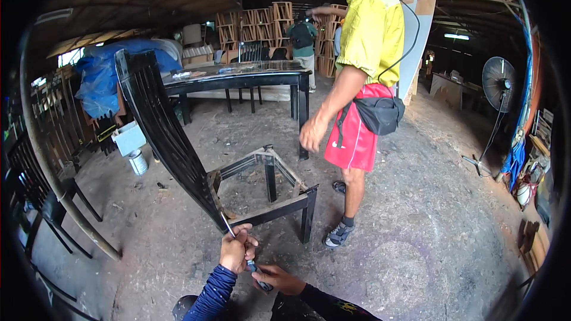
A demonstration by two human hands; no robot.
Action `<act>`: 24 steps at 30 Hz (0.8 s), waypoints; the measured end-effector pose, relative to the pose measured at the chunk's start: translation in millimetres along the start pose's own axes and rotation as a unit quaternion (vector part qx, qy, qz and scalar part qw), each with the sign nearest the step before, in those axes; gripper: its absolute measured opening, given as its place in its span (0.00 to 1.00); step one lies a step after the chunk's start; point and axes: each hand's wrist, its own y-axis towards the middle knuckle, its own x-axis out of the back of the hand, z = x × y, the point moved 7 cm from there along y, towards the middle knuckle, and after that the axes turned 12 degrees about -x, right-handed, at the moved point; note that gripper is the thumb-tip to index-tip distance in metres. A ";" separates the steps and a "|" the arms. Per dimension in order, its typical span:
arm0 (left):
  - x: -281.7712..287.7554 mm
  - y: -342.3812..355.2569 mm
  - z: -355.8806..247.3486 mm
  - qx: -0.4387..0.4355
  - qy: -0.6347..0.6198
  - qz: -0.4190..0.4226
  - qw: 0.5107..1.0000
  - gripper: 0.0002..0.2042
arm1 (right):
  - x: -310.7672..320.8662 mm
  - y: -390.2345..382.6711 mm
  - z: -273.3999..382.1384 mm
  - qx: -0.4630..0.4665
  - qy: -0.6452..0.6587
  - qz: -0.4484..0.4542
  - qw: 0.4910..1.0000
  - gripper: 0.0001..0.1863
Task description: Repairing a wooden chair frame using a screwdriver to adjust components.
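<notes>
A black wooden chair (279, 207) with a tall slatted back stands in front of me, its seat frame open with no seat panel. My left hand (237, 251) is closed around a long thin metal shaft by the chair's near rear corner. That shaft and the dark grey-blue handle (262, 282) below look like one screwdriver (227, 223), its tip up at the foot of the chair back. Lower and to the right, my right hand (281, 280) is closed on the handle. The left hand hides the middle of the tool; I cannot tell whether the tip touches a screw.
A person in a yellow shirt (372, 30) stands right beside the chair, one arm hanging over it. Behind is a black table (238, 74). More black chairs (53, 202) and a slanting pole (77, 214) are at left, a standing fan (498, 86) at right.
</notes>
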 end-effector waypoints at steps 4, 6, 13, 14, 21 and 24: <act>19.6 1.9 -12.4 -0.065 -0.030 -0.090 0.993 0.14 | -14.2 -4.9 -0.7 0.037 0.141 -0.012 0.989 0.13; 25.4 4.6 -22.8 -0.118 -0.064 -0.092 0.987 0.17 | -14.4 -6.1 -2.6 0.035 0.195 -0.042 0.979 0.12; 35.5 12.1 -21.6 -0.087 -0.103 -0.099 0.986 0.22 | -18.5 -14.2 -0.7 0.044 0.187 -0.070 0.979 0.12; 33.3 14.0 -22.1 -0.086 -0.086 -0.080 0.989 0.22 | -17.0 -17.2 -2.2 0.048 0.158 -0.099 0.981 0.13; 58.2 26.9 -47.3 -0.219 0.029 -0.163 0.962 0.17 | -7.4 -29.7 -41.9 0.065 0.114 -0.245 0.961 0.27; 91.3 27.8 -82.3 -0.379 0.103 -0.264 0.881 0.08 | 0.8 -35.4 -47.1 0.141 -0.056 -0.368 0.917 0.23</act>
